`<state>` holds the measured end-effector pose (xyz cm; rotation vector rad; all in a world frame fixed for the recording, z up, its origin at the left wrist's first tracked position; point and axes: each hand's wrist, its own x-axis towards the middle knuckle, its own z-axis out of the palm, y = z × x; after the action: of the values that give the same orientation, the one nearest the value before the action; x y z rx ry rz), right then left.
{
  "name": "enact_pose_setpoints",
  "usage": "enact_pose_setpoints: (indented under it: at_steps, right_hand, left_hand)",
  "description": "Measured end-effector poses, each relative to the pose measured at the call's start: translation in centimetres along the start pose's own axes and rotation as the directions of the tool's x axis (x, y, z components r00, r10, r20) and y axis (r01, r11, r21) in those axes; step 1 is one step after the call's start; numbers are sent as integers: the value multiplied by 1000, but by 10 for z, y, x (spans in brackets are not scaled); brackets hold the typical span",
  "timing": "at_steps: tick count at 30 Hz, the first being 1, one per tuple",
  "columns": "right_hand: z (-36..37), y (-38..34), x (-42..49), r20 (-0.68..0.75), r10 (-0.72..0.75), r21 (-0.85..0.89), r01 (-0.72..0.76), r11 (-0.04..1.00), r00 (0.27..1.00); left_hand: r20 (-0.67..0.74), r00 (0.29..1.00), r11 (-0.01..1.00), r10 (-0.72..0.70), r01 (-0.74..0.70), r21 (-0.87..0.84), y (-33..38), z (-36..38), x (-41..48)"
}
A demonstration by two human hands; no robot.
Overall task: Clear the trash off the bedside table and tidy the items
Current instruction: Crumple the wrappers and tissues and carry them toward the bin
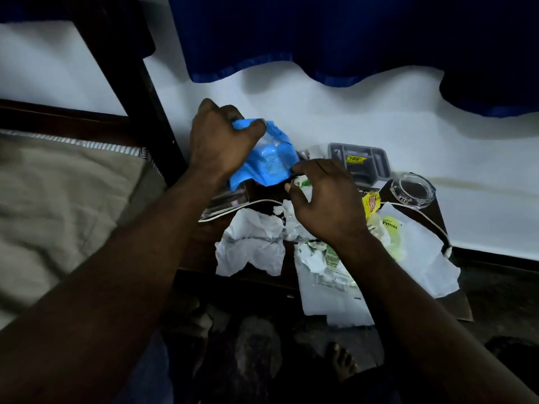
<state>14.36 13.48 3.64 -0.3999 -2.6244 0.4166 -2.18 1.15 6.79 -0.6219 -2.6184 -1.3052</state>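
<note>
My left hand (pixel 221 138) grips the top of a blue plastic packet (pixel 268 158) and holds it above the dark bedside table (pixel 455 307). My right hand (pixel 323 199) hovers just right of the packet, its thumb and forefinger pinching at the packet's lower right edge. Under my hands lie crumpled white paper (pixel 250 246), a torn white and green wrapper (pixel 329 263), a yellow sachet (pixel 371 203) and a white plastic bag printed "Premia" (pixel 417 252).
A grey compartment tray (pixel 376 161) and a clear glass ashtray (pixel 412 189) stand at the table's back by the white wall. A white cord (pixel 431 225) runs across the table. The bed (pixel 58 199) and its dark frame are to the left. A bare foot (pixel 341 360) is below.
</note>
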Motion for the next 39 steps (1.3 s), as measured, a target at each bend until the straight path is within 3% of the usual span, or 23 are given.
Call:
enact_pose_setpoints:
  at_steps: [3,6,8,11,13,16,18,19,22,24,26,28,30,34,35,36,37,39]
  right_hand:
    - [2,-6,-1,38,-46,-14,46,999,998]
    - [6,-17,-6,-1,-137,51,137,989,991]
    - [9,-27,-9,-44,-206,87,209,974,978]
    - [14,-39,-12,-50,-246,65,249,966,968]
    - [18,-46,-13,-47,-204,38,205,978,978]
    - [23,-53,-10,-42,-126,40,127,991,991]
    - [21,-57,-8,36,-66,231,56,971,997]
    - [20,-59,-7,116,-37,399,-13,917,993]
    - [21,-69,-7,335,61,754,-306,582,940]
    - [25,-74,-7,400,191,818,-443,367,896]
    - [27,-73,-3,451,328,830,-525,186,830]
    - [28,-66,1,469,405,823,-555,120,785]
    - [27,-59,3,453,412,836,-537,112,791]
    - [24,-56,7,535,280,845,-508,-168,797]
    - [24,-56,8,549,242,835,-517,-186,800]
    - [24,-55,10,558,231,830,-539,-143,797]
    - [24,-52,11,546,250,827,-563,-8,799]
    - [27,-44,9,419,286,696,-507,508,862]
  left_hand:
    - [-4,999,999,-37,38,12,-8,-17,-5]
    - [19,992,989,-121,122,-86,-20,-31,-11]
    - [81,984,952,-156,172,-253,-29,-36,-20]
    - [185,959,799,-213,280,-533,-36,-36,-37]
    - [173,967,786,-189,255,-563,-39,-35,-42]
    - [55,990,867,-130,140,-479,-40,-36,-45]
    - [-59,995,945,-78,55,-324,-38,-38,-43]
    - [-113,993,975,-41,15,-221,-35,-39,-42]
    - [-187,982,998,9,-19,-52,-22,-36,-40]
    - [-76,997,992,-24,15,-122,-14,-26,-42]
    - [167,979,915,-120,175,-364,-8,-16,-43]
    - [396,906,825,-147,333,-457,-9,-10,-42]
    - [488,863,847,-129,352,-398,-15,-8,-45]
    - [411,898,788,-158,365,-495,-27,-7,-41]
    - [389,908,772,-155,357,-526,-28,-8,-37]
    - [357,922,776,-152,335,-535,-29,-9,-32]
    - [305,940,811,-150,294,-505,-31,-9,-28]
    - [171,980,922,-105,160,-352,-36,-13,-22]
